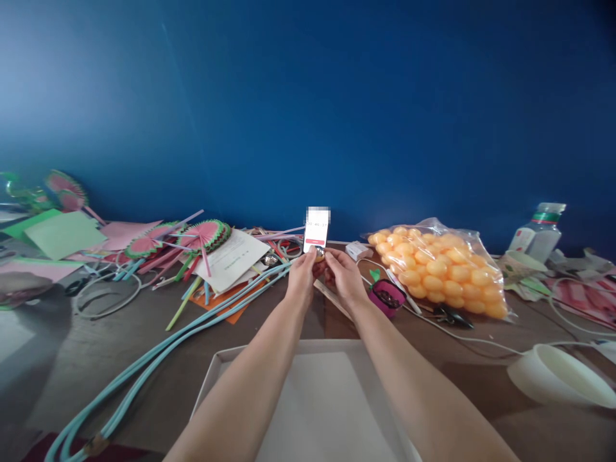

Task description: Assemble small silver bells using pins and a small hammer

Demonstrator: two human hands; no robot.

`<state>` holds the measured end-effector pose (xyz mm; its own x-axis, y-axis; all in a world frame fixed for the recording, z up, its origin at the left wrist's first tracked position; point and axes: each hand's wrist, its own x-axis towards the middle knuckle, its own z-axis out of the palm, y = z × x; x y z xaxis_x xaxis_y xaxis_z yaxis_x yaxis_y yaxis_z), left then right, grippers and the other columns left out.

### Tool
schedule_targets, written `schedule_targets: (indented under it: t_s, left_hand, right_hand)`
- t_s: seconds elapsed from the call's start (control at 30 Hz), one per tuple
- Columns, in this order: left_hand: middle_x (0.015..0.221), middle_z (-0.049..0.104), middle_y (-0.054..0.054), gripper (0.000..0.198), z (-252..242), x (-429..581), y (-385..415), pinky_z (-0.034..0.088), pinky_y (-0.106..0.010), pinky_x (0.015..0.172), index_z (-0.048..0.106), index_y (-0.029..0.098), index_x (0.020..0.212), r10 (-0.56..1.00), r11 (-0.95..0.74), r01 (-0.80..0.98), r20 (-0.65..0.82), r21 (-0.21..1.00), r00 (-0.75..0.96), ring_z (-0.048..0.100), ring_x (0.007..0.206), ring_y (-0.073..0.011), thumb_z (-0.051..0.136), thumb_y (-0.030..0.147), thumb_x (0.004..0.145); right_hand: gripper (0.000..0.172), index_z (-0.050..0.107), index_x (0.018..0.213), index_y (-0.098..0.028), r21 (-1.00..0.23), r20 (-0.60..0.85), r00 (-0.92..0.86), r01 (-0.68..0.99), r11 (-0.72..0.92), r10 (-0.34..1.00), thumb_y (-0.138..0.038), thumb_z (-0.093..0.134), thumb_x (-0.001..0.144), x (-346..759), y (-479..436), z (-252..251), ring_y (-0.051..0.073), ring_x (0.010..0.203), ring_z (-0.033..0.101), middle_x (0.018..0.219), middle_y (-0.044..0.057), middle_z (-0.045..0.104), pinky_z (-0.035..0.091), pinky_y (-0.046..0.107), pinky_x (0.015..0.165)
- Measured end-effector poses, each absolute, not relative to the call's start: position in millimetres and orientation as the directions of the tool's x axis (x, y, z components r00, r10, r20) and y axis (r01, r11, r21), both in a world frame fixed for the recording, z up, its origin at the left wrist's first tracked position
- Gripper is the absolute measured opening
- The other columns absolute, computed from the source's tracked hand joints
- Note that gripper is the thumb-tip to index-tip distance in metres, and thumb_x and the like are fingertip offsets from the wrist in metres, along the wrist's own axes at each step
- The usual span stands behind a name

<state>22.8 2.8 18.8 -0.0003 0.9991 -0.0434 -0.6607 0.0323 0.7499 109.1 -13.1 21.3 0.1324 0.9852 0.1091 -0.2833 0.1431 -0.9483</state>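
My left hand (303, 277) and my right hand (344, 276) meet in front of the blue wall, fingers pinched together. Between their fingertips is a small shiny round metal piece (319, 253), partly covered by the fingers. Just behind it a phone (316, 234) stands upright, its lit screen showing a running time. Under my right hand a flat light-coloured strip (332, 299) lies on the table. A purple cup-like container (386, 299) with dark bits inside sits beside my right wrist. Both forearms pass over a shallow white tray (332, 391).
Left are pale blue tubes (192, 328), watermelon-patterned paper fans (205, 237), a printed sheet (231, 260) and coloured paper (67, 237). On the right are a clear bag of orange balls (440, 269), a bottle (543, 231), a white cable (474, 341) and a white bowl (529, 375).
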Motion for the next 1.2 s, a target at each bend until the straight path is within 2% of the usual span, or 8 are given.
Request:
schedule_targets:
  t_s: [0.17, 0.33, 0.47, 0.57, 0.73, 0.9, 1.2]
  left_hand:
    - [0.062, 0.061, -0.001, 0.039, 15.7, 23.1, 2.1, 0.045, -0.023, 0.055, 0.067, 0.012, 0.08, 0.995, 0.002, -0.609, 0.059, 0.793, 0.079, 0.054, 0.05, -0.0093, 0.075, 0.048, 0.069]
    - [0.063, 0.061, -0.001, 0.043, 18.2, 22.8, -0.6, 0.044, -0.02, 0.053, 0.067, 0.011, 0.08, 0.998, 0.009, -0.615, 0.036, 0.789, 0.06, 0.054, 0.051, -0.0076, 0.074, 0.052, 0.069]
    - [0.07, 0.066, -0.005, 0.04, 21.3, 21.4, 1.1, 0.048, -0.02, 0.057, 0.068, 0.01, 0.085, 0.998, 0.059, -0.666, -0.04, 0.743, 0.043, 0.06, 0.057, -0.0089, 0.074, 0.048, 0.072]
    - [0.075, 0.068, -0.007, 0.041, 23.1, 19.3, 3.0, 0.049, -0.02, 0.058, 0.068, 0.01, 0.086, 0.988, 0.139, -0.728, -0.141, 0.672, 0.059, 0.062, 0.06, -0.0095, 0.067, 0.05, 0.079]
    - [0.068, 0.066, -0.006, 0.046, 27.2, 17.1, 1.4, 0.048, -0.019, 0.055, 0.066, 0.01, 0.084, 0.968, 0.244, -0.758, -0.203, 0.605, 0.15, 0.06, 0.057, -0.0092, 0.06, 0.056, 0.082]
    - [0.06, 0.059, -0.001, 0.044, 26.5, 19.0, 1.0, 0.047, -0.019, 0.054, 0.064, 0.011, 0.081, 0.967, 0.246, -0.73, -0.218, 0.638, 0.135, 0.056, 0.05, -0.0077, 0.064, 0.055, 0.079]
    - [0.063, 0.061, -0.002, 0.046, 21.9, 21.7, 0.9, 0.048, -0.018, 0.055, 0.066, 0.012, 0.083, 0.985, 0.173, -0.635, -0.141, 0.752, 0.102, 0.058, 0.055, -0.0081, 0.073, 0.055, 0.069]
  right_hand:
    - [0.046, 0.06, 0.096, -0.019, -0.955, 0.1, 0.162, -0.26, 0.141, 0.982, -0.05, 0.075, 0.066, 108.6, -15.1, 24.8, 0.007, 0.044, 0.039, 0.056, -0.007, 0.052, 0.027, 0.02, 0.042]
    - [0.048, 0.059, 0.097, -0.018, -0.95, 0.109, 0.144, -0.276, 0.146, 0.983, -0.049, 0.077, 0.064, 108.7, -15.5, 25.9, 0.006, 0.044, 0.04, 0.057, -0.006, 0.054, 0.026, 0.02, 0.041]
    - [0.044, 0.062, 0.096, -0.019, -0.93, 0.113, 0.128, -0.335, 0.151, 0.985, -0.054, 0.071, 0.07, 110.0, -14.3, 23.9, 0.006, 0.044, 0.039, 0.058, -0.005, 0.054, 0.025, 0.019, 0.04]
    - [0.044, 0.062, 0.093, -0.019, -0.914, 0.058, 0.166, -0.389, 0.12, 0.984, -0.055, 0.07, 0.069, 111.5, -13.2, 23.5, 0.006, 0.045, 0.041, 0.062, -0.004, 0.057, 0.025, 0.018, 0.04]
    - [0.041, 0.062, 0.087, -0.018, -0.916, 0.04, 0.173, -0.387, 0.106, 0.984, -0.052, 0.073, 0.067, 111.6, -12.6, 23.8, 0.005, 0.045, 0.041, 0.062, -0.004, 0.057, 0.026, 0.017, 0.04]
    - [0.044, 0.063, 0.092, -0.018, -0.94, 0.082, 0.147, -0.317, 0.125, 0.986, -0.051, 0.075, 0.066, 109.8, -13.2, 23.0, 0.006, 0.044, 0.04, 0.061, -0.004, 0.058, 0.027, 0.019, 0.04]
    - [0.045, 0.063, 0.092, -0.018, -0.957, 0.074, 0.184, -0.263, 0.122, 0.98, -0.052, 0.076, 0.065, 112.4, -9.4, 17.5, 0.007, 0.042, 0.041, 0.059, -0.005, 0.056, 0.026, 0.021, 0.04]
